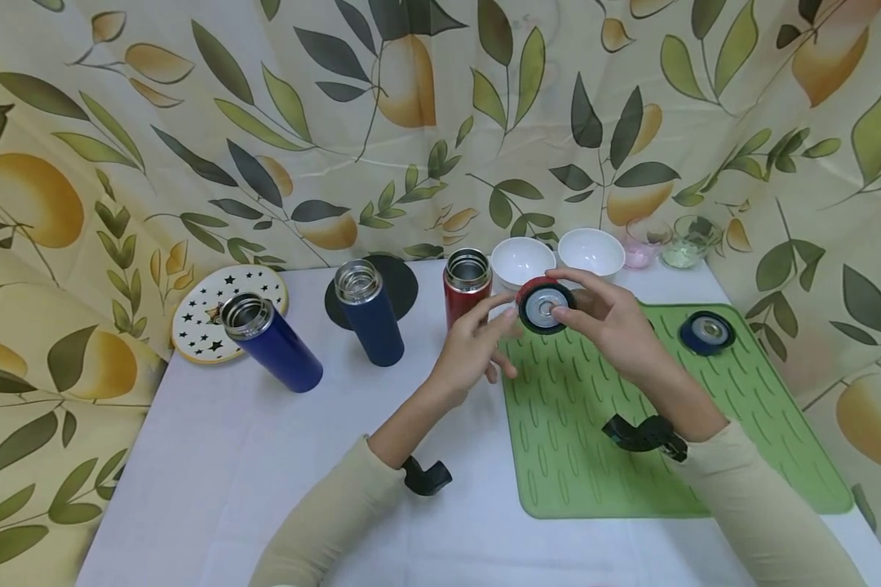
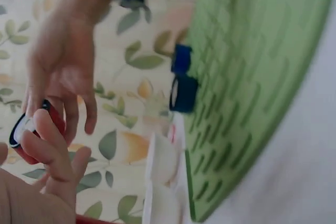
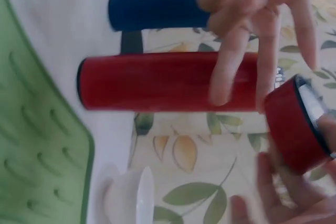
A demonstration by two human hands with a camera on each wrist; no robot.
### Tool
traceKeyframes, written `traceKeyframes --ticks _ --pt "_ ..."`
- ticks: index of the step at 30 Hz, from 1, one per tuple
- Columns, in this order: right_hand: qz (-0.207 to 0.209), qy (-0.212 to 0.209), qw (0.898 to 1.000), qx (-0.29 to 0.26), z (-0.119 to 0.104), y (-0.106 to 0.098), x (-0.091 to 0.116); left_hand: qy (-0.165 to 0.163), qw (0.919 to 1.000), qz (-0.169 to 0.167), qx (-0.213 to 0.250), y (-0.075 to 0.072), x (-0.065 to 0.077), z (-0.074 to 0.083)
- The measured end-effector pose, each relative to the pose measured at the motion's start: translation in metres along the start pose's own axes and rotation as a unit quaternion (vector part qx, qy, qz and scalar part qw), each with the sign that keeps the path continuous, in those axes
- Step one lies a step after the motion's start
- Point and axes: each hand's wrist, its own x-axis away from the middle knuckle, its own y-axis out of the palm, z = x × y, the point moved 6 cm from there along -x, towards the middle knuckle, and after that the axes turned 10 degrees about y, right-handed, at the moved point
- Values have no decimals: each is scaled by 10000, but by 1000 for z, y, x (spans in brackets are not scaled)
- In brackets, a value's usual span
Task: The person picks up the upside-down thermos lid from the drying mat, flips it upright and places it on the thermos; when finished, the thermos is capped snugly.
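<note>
My right hand (image 1: 620, 326) pinches a red bottle lid (image 3: 294, 124) between thumb and fingers, its metallic underside facing me in the head view. My left hand (image 1: 466, 350) is beside the lid, fingers extended, with the fingertips right at its edge. Just behind that hand stands the open red bottle (image 3: 168, 82), partly covered by the fingers in the head view. Two more open bottles, a blue one (image 1: 282, 350) and a dark blue one (image 1: 378, 322), stand to the left.
On the green mat (image 1: 573, 456) are a blue lid (image 1: 707, 333) and another blue lid (image 2: 181, 59), mostly hidden in the head view. White bowls (image 1: 523, 259) and glass cups (image 1: 686, 244) line the back. A star-patterned round board (image 1: 198, 326) and a black disc (image 1: 404, 285) lie behind the blue bottles.
</note>
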Motion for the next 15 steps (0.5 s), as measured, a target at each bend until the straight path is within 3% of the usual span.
traceKeyframes --ticks 2,7,11,15 --pt "44 -466 9988 171 -8 3 3 -479 9962 -56 719 2 -1 -4" --pt "101 -1496 9880 381 -33 14 13 -1320 9722 -193 1923 10 -1 -10" --pt "185 -1814 9820 484 -40 18 16 -1546 9599 -302 2320 14 -2 -10" --pt "271 -1797 9815 598 -39 19 16 -1481 9555 -316 2532 16 -4 -9"
